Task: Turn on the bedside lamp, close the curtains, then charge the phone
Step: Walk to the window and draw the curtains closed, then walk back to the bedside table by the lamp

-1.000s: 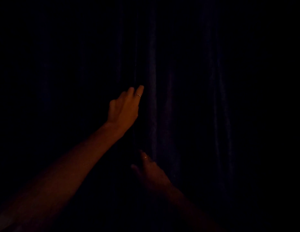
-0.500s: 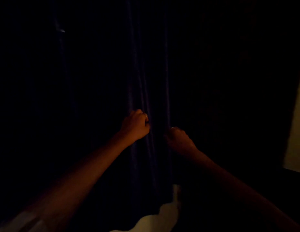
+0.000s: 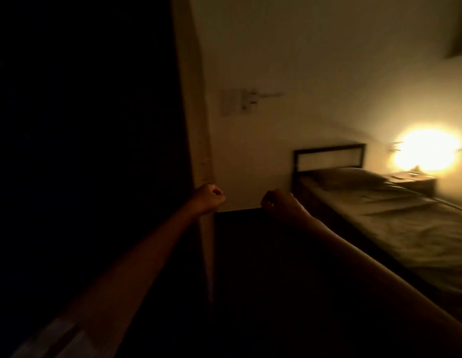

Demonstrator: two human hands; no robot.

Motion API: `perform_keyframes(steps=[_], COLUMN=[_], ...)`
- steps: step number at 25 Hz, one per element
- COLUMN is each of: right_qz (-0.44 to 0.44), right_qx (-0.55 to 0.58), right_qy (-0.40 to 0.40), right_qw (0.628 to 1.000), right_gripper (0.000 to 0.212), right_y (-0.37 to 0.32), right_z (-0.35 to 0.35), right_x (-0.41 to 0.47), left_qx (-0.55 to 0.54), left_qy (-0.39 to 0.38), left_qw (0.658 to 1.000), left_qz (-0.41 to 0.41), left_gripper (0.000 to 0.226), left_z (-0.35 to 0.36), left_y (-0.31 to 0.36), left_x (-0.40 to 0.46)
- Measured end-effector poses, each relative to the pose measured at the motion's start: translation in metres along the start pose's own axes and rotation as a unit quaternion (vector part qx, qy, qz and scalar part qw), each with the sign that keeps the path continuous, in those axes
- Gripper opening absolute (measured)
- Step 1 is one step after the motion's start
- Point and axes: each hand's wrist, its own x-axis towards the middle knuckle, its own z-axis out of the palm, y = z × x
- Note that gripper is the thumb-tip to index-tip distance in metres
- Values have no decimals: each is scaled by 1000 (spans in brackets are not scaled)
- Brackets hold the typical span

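The bedside lamp (image 3: 427,149) glows bright at the far right, above a small nightstand (image 3: 412,180). The dark curtain (image 3: 90,125) fills the left of the view as one black mass. My left hand (image 3: 208,198) is a closed fist at the curtain's right edge, in front of a pale wall strip; whether it touches the cloth is lost in the dark. My right hand (image 3: 279,204) is a closed fist in mid-air over the dark floor, holding nothing. A wall socket with a plugged charger (image 3: 246,102) sits on the wall above my hands. No phone is visible.
A bed (image 3: 395,215) with a black metal headboard (image 3: 330,157) and a pillow runs along the right side. The pale wall (image 3: 289,60) faces me. The floor (image 3: 263,267) below my arms is dark. The frame is blurred.
The view has swung right, from the curtain folds to the wall, bed and lit lamp. Both fists have come off the curtain's middle folds and are now at its right edge.
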Motion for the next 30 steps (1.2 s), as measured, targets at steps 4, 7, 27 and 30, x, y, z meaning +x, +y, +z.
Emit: perform_keyframes(steps=[4,7,27,30], right_qz=[128,201,525,541], right_qx=[-49,-84,-194,-197], right_qy=[93,142,321,339], right_qw=[986,965,764,744], right_gripper=[28,23,23,22], right_y=[111,164,338,377], right_z=[-96,-152,-382,-419], right_x=[-82,-147,-419,-425], left_qx=[-44,-67,-177,-188], left_qy=[-102,-186,-415,-436], left_qw=[989,965,782,775], left_qz=[99,170,430,417], left_gripper=[38,42,46,45], left_z=[123,198,473,510], left_y=[121,198,545,593], left_x=[-7,-35,-164,-149])
